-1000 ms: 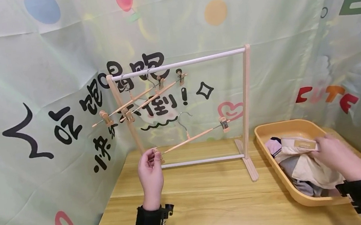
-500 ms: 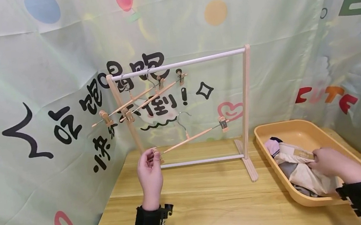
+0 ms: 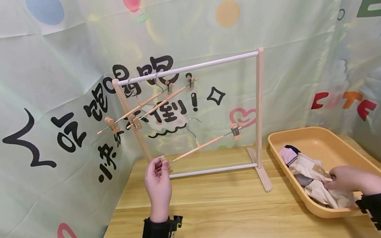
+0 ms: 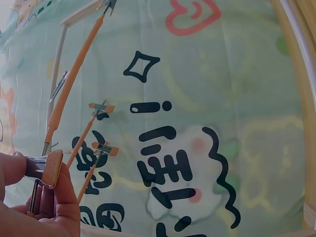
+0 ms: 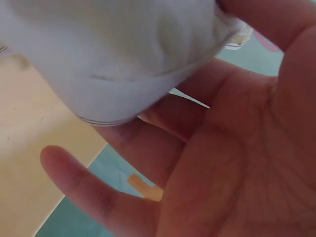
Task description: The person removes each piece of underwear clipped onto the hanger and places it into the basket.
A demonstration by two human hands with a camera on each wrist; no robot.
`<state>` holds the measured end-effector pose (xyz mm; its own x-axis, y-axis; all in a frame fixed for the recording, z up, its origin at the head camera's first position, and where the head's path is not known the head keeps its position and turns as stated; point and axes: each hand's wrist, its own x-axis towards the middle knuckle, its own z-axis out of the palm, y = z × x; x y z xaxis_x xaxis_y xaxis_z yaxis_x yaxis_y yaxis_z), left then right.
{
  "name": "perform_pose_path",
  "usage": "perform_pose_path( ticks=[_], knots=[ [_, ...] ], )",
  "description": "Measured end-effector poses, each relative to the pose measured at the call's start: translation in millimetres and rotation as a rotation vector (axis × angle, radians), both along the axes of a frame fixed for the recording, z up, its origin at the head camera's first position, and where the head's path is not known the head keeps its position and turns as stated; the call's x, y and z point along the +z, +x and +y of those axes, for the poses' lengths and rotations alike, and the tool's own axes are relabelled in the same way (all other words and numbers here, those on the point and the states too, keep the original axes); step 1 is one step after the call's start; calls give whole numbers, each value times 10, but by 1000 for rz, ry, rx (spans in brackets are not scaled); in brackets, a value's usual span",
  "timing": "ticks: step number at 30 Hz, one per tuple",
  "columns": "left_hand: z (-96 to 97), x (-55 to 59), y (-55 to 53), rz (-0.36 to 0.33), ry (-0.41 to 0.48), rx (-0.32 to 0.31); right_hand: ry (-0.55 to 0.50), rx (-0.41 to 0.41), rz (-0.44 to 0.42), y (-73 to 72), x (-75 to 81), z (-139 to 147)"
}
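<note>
My left hand point(image 3: 158, 184) pinches the near clip point(image 4: 52, 169) of a clip hanger point(image 3: 211, 142) between thumb and fingers. This hanger is held slanted in front of the rack, its metal hook pointing up and its far clip point(image 3: 236, 130) gripping nothing. At the right, my right hand point(image 3: 353, 178) is inside the yellow basin point(image 3: 320, 131). Thumb and fingers there hold a cream garment point(image 3: 322, 192) with a waistband and a tan label. In the right wrist view the cloth point(image 5: 113, 59) drapes over several fingers, and the little finger stands out free.
Two more clip hangers point(image 3: 153, 109) hang from the left end of the wooden rack's white top bar point(image 3: 205, 64). Beside the cream garment lie pink-and-navy cloth point(image 3: 289, 155) and grey cloth point(image 3: 303, 179). A printed curtain point(image 3: 297, 62) stands behind the wooden table point(image 3: 216, 215).
My right hand has moved down and slightly left within the basin, lowering the cream garment, whose waistband now folds over. The left hand and its hanger have hardly moved.
</note>
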<state>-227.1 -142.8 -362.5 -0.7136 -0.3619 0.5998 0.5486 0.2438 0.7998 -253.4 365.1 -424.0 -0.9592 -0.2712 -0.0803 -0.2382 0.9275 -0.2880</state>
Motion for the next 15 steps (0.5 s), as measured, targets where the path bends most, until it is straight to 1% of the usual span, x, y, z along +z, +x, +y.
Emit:
perform_pose_path(
  ticks=[5,11,15],
  knots=[
    [-6,3,-2,2,-4,3,-14,6,-51,16,27,-4],
    [-18,2,1,-8,7,-1,-16,20,-43,29,48,-15],
    [-22,3,4,-12,3,0,-18,18,-60,44,54,-19]
  ],
)
